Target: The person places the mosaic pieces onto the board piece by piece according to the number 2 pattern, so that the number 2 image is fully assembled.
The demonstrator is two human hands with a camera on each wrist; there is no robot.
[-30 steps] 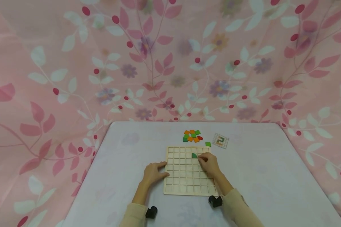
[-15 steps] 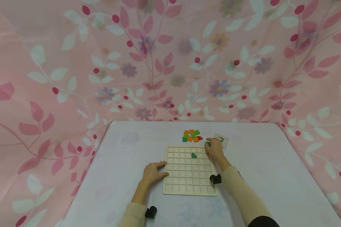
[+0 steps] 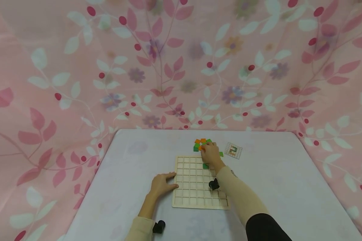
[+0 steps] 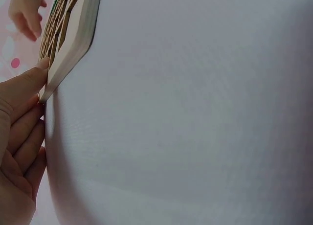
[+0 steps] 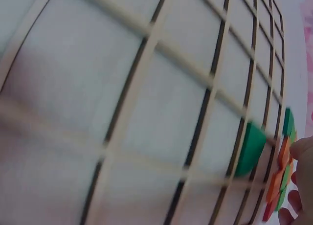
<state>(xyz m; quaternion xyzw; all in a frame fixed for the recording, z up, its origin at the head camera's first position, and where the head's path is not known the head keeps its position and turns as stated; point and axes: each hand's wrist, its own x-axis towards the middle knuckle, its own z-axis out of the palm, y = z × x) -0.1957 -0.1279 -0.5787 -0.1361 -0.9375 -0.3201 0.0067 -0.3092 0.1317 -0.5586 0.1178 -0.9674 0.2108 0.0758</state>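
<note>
A pale wooden grid board (image 3: 193, 190) lies on the table. My left hand (image 3: 161, 184) holds its left edge; in the left wrist view the thumb (image 4: 29, 80) lies over the board's rim, the other fingers beside it. One dark green quarter-round tile (image 5: 251, 149) sits in a cell of the upper right part. My right hand (image 3: 210, 153) reaches over the far edge to a small group of orange, green and red tiles (image 3: 197, 142), covering some. In the right wrist view its fingertips (image 5: 298, 147) are by the orange tiles (image 5: 283, 154), thumb and fingers apart.
A single light green tile (image 3: 221, 154) lies right of the group, partly behind my right hand. Farther right is a gridded pattern card (image 3: 233, 150) with a coloured figure. Behind the white-covered table (image 3: 274, 174) hangs a pink floral cloth (image 3: 181, 67).
My right hand went from the board to the lone green tile by the card, then left to the tile group; that green tile stays on the table. My left hand has stayed put.
</note>
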